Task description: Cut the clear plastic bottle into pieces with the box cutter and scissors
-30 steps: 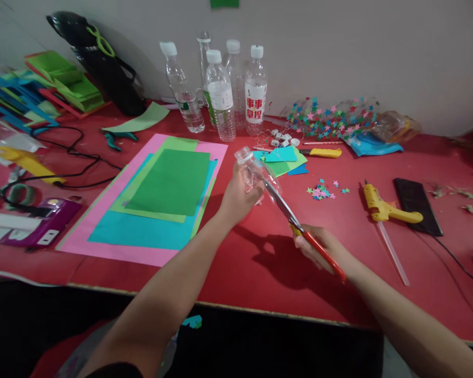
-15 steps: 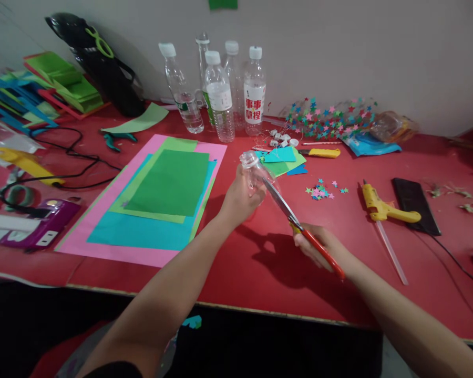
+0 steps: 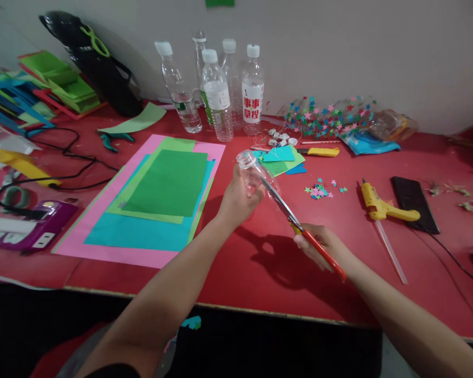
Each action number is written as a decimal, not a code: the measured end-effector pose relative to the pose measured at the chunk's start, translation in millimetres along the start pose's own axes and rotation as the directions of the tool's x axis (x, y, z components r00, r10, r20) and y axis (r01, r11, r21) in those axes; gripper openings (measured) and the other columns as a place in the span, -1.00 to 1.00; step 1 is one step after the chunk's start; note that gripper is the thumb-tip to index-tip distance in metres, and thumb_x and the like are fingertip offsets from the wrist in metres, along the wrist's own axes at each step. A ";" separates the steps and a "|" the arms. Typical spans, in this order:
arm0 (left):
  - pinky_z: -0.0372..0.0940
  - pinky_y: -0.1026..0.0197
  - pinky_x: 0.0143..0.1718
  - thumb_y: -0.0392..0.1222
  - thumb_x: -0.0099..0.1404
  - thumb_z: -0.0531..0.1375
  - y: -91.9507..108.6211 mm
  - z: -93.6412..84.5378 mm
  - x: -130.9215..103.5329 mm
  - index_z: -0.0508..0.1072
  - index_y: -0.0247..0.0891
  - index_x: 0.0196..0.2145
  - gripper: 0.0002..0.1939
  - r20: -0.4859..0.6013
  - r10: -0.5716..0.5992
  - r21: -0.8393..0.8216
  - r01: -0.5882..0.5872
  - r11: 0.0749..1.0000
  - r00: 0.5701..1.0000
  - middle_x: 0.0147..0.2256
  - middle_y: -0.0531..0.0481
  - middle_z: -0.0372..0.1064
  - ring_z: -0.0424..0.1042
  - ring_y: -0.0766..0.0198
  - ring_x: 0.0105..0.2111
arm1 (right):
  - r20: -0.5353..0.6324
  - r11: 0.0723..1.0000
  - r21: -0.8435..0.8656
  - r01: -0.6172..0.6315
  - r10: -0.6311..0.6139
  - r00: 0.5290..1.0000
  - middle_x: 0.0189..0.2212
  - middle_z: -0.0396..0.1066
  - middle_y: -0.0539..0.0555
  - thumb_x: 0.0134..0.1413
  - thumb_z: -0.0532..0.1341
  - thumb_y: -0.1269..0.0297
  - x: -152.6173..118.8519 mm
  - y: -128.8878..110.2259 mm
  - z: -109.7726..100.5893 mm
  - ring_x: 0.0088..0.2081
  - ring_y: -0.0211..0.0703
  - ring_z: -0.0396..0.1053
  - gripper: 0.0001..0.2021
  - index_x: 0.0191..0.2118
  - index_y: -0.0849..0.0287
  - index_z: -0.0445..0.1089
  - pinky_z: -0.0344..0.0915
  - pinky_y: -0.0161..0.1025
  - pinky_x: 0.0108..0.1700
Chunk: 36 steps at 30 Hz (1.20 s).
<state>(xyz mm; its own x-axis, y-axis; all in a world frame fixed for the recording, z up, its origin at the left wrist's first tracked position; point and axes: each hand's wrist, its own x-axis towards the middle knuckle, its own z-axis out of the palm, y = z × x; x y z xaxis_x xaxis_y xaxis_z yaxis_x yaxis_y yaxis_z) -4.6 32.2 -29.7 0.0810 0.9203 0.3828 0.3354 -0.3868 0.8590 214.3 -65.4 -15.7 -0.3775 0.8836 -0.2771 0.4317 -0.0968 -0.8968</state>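
My left hand (image 3: 239,197) is closed around a clear plastic bottle top (image 3: 247,159), its open neck pointing up and away from me. In my right hand (image 3: 319,245) is a pair of scissors (image 3: 286,209) with red handles. The scissor blades lie against the bottle piece's clear wall, just right of my left fingers. Where exactly the edges meet the plastic is hard to make out. Both hands are above the red table (image 3: 236,262), and their shadow falls on it.
Stacked coloured sheets (image 3: 165,184) lie to the left. Several plastic bottles (image 3: 218,100) stand against the wall. A yellow glue gun (image 3: 382,206), a black phone (image 3: 413,205) and small paper stars (image 3: 320,190) lie right. A yellow cutter (image 3: 323,152) lies behind; a purple power strip (image 3: 43,223) sits left.
The view has shifted very slightly. My left hand and the bottle top appear a touch further left; the scissors and right hand keep almost the same position.
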 end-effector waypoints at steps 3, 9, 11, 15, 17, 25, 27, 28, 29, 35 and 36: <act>0.41 0.04 -0.20 -0.23 0.15 0.23 3.9 0.3 -1.9 0.21 -0.17 -0.15 -0.67 0.019 0.000 0.087 -0.001 0.996 1.000 -0.27 -0.03 0.46 0.50 0.15 -0.28 | 0.007 1.000 0.015 -0.005 0.005 1.000 -0.70 0.05 -0.15 0.15 0.14 -0.28 -0.6 -2.2 0.2 -0.68 -0.39 -0.02 -0.48 -0.47 0.09 0.11 -0.12 -0.33 -0.62; 0.36 0.12 -0.34 -0.18 0.15 0.22 11.4 0.7 -4.6 0.19 -0.16 -0.18 -0.69 0.064 -0.046 0.135 0.037 0.990 0.997 -0.32 -0.01 0.44 0.48 0.17 -0.36 | 0.003 0.999 0.030 0.011 -0.011 1.000 -0.70 0.06 -0.16 0.19 0.13 -0.23 -1.8 -1.1 0.2 -0.69 -0.39 -0.01 -0.51 -0.46 0.09 0.10 -0.12 -0.33 -0.62; 0.36 0.12 -0.35 -0.18 0.15 0.21 12.6 1.0 -4.6 0.18 -0.16 -0.19 -0.69 0.068 -0.066 0.125 0.057 0.990 0.996 -0.33 -0.01 0.45 0.48 0.16 -0.36 | 0.008 1.000 0.016 0.010 -0.010 1.000 -0.71 0.05 -0.16 0.20 0.13 -0.22 -1.4 0.8 -0.2 -0.69 -0.39 -0.01 -0.52 -0.47 0.09 0.09 -0.12 -0.33 -0.62; 0.35 0.15 -0.41 -0.19 0.15 0.19 13.9 2.2 -4.8 0.15 -0.15 -0.17 -0.68 0.085 -0.077 0.066 0.072 0.995 0.993 -0.27 -0.06 0.45 0.50 0.14 -0.32 | 0.006 1.000 0.014 0.000 0.000 1.000 -0.70 0.03 -0.16 0.19 0.15 -0.20 -1.0 1.7 0.2 -0.69 -0.38 -0.01 -0.52 -0.49 0.08 0.06 -0.13 -0.33 -0.63; 0.35 0.16 -0.41 -0.20 0.14 0.19 14.0 2.9 -4.9 0.14 -0.15 -0.15 -0.66 0.081 -0.069 0.051 0.065 0.997 0.994 -0.26 -0.07 0.44 0.51 0.13 -0.29 | -0.007 1.000 0.023 -0.008 0.008 1.000 -0.71 0.02 -0.16 0.17 0.17 -0.19 -1.2 0.6 1.1 -0.69 -0.39 -0.02 -0.52 -0.49 0.08 0.06 -0.14 -0.33 -0.63; 0.34 0.20 -0.40 -0.22 0.14 0.20 10.7 4.3 -6.0 0.14 -0.16 -0.14 -0.64 0.062 -0.040 0.055 0.037 0.998 0.997 -0.27 -0.04 0.44 0.50 0.18 -0.31 | -0.010 1.000 0.020 -0.020 0.020 1.000 -0.73 0.03 -0.16 0.17 0.15 -0.21 -1.7 -4.9 3.1 -0.71 -0.38 -0.02 -0.51 -0.51 0.07 0.05 -0.13 -0.33 -0.65; 0.35 0.19 -0.39 -0.21 0.15 0.20 9.5 4.6 -6.0 0.15 -0.16 -0.14 -0.65 0.060 -0.031 0.056 0.028 0.998 0.998 -0.27 -0.04 0.45 0.50 0.18 -0.30 | -0.014 1.000 0.008 -0.021 0.021 1.000 -0.73 0.03 -0.15 0.16 0.15 -0.23 -1.8 -6.2 2.8 -0.70 -0.38 -0.02 -0.49 -0.52 0.07 0.04 -0.13 -0.33 -0.65; 0.35 0.20 -0.39 -0.21 0.15 0.20 8.9 4.7 -6.0 0.15 -0.16 -0.14 -0.64 0.056 -0.025 0.054 0.022 0.998 0.998 -0.26 -0.04 0.46 0.51 0.18 -0.30 | -0.016 1.000 0.003 -0.023 0.023 1.000 -0.73 0.03 -0.15 0.15 0.16 -0.23 -1.9 -6.7 2.7 -0.70 -0.38 -0.02 -0.48 -0.53 0.07 0.04 -0.13 -0.33 -0.65; 0.36 0.20 -0.39 -0.21 0.14 0.20 8.4 4.8 -5.9 0.15 -0.16 -0.13 -0.64 0.054 -0.019 0.054 0.016 0.998 0.998 -0.25 -0.05 0.46 0.51 0.18 -0.30 | -0.019 1.000 -0.001 -0.027 0.027 0.999 -0.73 0.03 -0.15 0.14 0.16 -0.24 -2.0 -7.2 2.5 -0.70 -0.38 -0.02 -0.48 -0.53 0.07 0.04 -0.13 -0.32 -0.64; 0.39 0.17 -0.40 -0.22 0.16 0.22 5.8 4.0 -5.4 0.15 -0.16 -0.14 -0.64 0.049 0.011 0.091 -0.015 0.996 0.999 -0.27 -0.05 0.47 0.53 0.15 -0.31 | -0.019 0.999 -0.012 -0.045 0.045 0.999 -0.73 0.03 -0.15 0.12 0.17 -0.25 -1.6 -7.4 2.4 -0.70 -0.38 -0.03 -0.47 -0.54 0.07 0.03 -0.13 -0.32 -0.63; 0.40 0.15 -0.38 -0.22 0.16 0.22 5.8 3.7 -5.6 0.15 -0.17 -0.14 -0.64 0.050 0.011 0.106 -0.016 0.994 0.999 -0.28 -0.05 0.47 0.53 0.15 -0.31 | -0.020 0.999 -0.010 -0.046 0.046 0.999 -0.73 0.03 -0.15 0.12 0.17 -0.25 -1.1 -7.2 2.5 -0.70 -0.38 -0.03 -0.47 -0.54 0.07 0.03 -0.12 -0.32 -0.64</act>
<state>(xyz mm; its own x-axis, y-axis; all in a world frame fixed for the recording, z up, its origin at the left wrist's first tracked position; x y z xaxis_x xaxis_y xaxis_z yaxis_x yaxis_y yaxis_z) 0.5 25.1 -28.1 0.1312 0.9177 0.3750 0.4321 -0.3934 0.8115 209.6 -66.9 -9.8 -0.3407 0.8874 -0.3106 0.4569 -0.1324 -0.8796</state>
